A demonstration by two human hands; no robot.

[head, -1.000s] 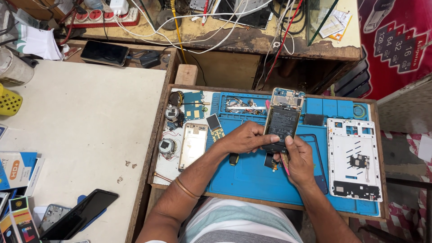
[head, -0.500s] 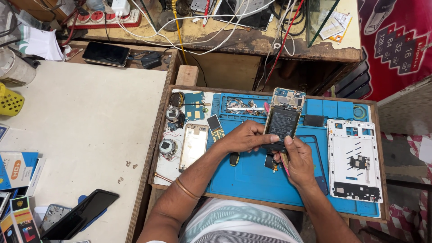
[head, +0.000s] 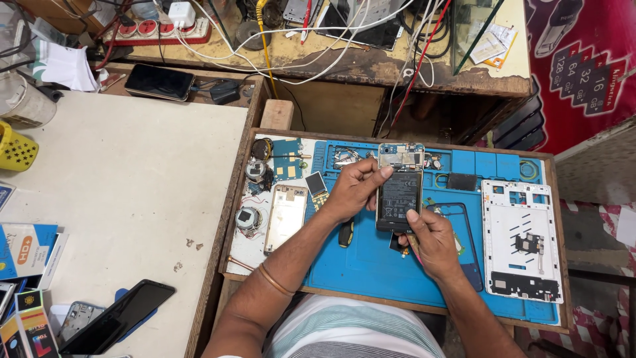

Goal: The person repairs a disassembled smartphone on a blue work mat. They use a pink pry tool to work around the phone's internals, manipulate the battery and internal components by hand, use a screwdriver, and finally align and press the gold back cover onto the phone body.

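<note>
The opened phone (head: 399, 192), back cover off and battery exposed, sits above the blue mat (head: 371, 258). The left hand (head: 351, 192) fingers pinch its upper edge; the right hand (head: 434, 242) grips its bottom, perhaps around a tool. The white frame (head: 520, 238) lies apart, unfitted.

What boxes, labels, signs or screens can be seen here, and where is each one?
Sign: top right, dark red with pale card shapes.
Boxes: left edge of the white table, blue and white; more, black and orange, below.
Dark phone: bottom left, black screen, tilted.
Second phone: top left, black screen, flat.
Battery label: on the opened phone held by left hand and right hand, black with pale print.
</note>
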